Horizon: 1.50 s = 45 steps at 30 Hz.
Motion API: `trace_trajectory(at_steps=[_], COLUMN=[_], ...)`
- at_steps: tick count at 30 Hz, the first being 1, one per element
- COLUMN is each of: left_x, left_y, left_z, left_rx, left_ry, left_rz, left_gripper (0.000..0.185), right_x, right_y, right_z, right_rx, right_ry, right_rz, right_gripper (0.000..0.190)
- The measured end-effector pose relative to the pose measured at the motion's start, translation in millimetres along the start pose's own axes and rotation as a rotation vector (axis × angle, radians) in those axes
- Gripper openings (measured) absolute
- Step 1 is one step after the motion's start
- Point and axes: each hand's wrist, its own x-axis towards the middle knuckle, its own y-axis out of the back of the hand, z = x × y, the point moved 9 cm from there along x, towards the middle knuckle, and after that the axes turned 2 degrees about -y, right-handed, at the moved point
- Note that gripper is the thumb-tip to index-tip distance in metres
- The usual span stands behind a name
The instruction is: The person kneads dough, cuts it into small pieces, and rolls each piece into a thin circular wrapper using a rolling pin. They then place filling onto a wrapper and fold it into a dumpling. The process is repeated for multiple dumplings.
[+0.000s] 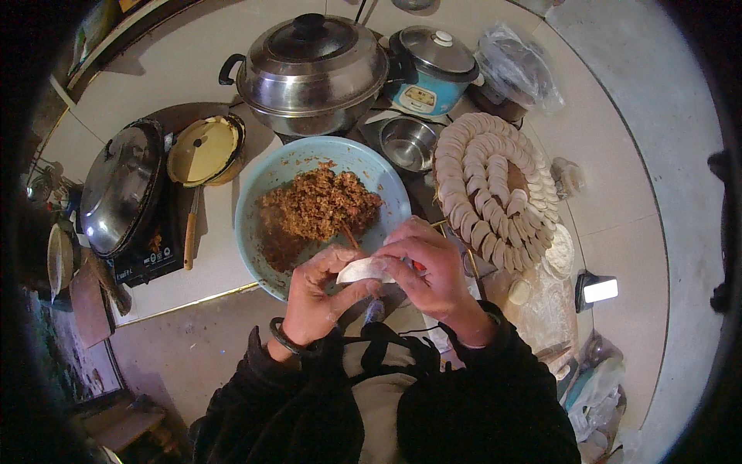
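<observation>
Between my two hands is a folded dumpling [362,271], its pale dough edge pinched by the fingers. My left hand [322,296] holds it from the left, with thumb and fingers on the dough. My right hand [426,272] grips its right end. Beneath and beyond them stands a light blue basin [248,203] with brown minced filling [322,203]. A thin brown stick [349,236], perhaps a chopstick, leans in the filling. To the right, a round tray is covered with rings of shaped dumplings [481,180]. Any filling inside the held dumpling is hidden.
A floured board [545,313] bears a dough round [519,292] and a stack of wrappers [559,255]. Behind the basin stand a large lidded steel pot [313,69], a blue rice cooker [426,95] and a steel bowl [408,142]. A lidded wok [124,185] rests on an induction cooker [151,261] at left.
</observation>
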Motion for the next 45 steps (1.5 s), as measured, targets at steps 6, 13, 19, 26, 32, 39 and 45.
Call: trace_trajectory(at_steps=[6,13,19,26,32,39,45], left_x=[2,3,4,12,22,43,57], left_y=[5,10,13,8,-9,-55,-105], left_z=[-3,5,9,8,7,9,9], left_rx=[-0.081,-0.05,-0.059,-0.133,-0.116,0.1,0.736], left_ry=[-0.043,-0.12,-0.126,-0.108,-0.08,-0.044,-0.11], left_rz=[0.047,0.113,0.141,0.152,0.062,-0.095,-0.112], left_gripper=[0.032,0.034,0.032,0.031,0.03,0.026,0.039], right_x=[-2,-7,-9,-11,-17,-21,-37], right_y=[6,6,9,12,28,53,63], right_z=[-3,-4,-6,4,11,15,22], right_rx=[0.025,-0.034,-0.043,-0.037,-0.037,-0.226,-0.727], right_ry=[0.008,-0.043,-0.031,-0.125,-0.217,-0.209,-0.041], right_rz=[0.099,0.116,0.106,0.049,-0.021,-0.073,-0.062], right_gripper=[0.013,0.012,0.01,0.011,0.017,0.052,0.059])
